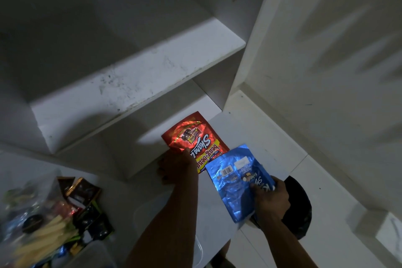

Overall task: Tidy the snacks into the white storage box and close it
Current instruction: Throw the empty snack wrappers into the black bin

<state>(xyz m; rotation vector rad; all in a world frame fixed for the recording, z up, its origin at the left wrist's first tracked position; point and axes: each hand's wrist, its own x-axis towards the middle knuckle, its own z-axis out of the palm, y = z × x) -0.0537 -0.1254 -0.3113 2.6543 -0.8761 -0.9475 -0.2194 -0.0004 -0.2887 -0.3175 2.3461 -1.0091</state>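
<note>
At the nearest edge of the head view, 2 bare forearms are seen reaching forward over a pale, dimly lit surface. At the lower left, a heap of mixed snacks (pixel 50 220) is seen, made up of dark brown sachets, pale yellow sticks and small blue wrappers; it appears to lie inside a translucent white plastic storage box (pixel 95 252), though blur and shadow leave the walls of the box hard to trace. Just beside it, towards the middle, a rounded translucent plastic edge is visible under the left forearm, and it cannot be told what this belongs to. Further out on the right, a crinkled shiny blue foil snack bag (pixel 237 183) with a barcode label is gripped at its lower right corner by the right hand (pixel 272 200), the thumb being curled over the printed face. A round black object (pixel 298 204) is partly hidden behind that hand and wrist. Slightly further on, a glossy red foil snack bag (pixel 195 139) with yellow and white lettering is pinched at its near edge by the left hand (pixel 176 167), and its lower right corner is overlapped by the blue bag. Beyond both bags, 2 white stepped shelves (pixel 134 80) are seen rising into shadow, and a white wall (pixel 326 50) is seen at the right.
</note>
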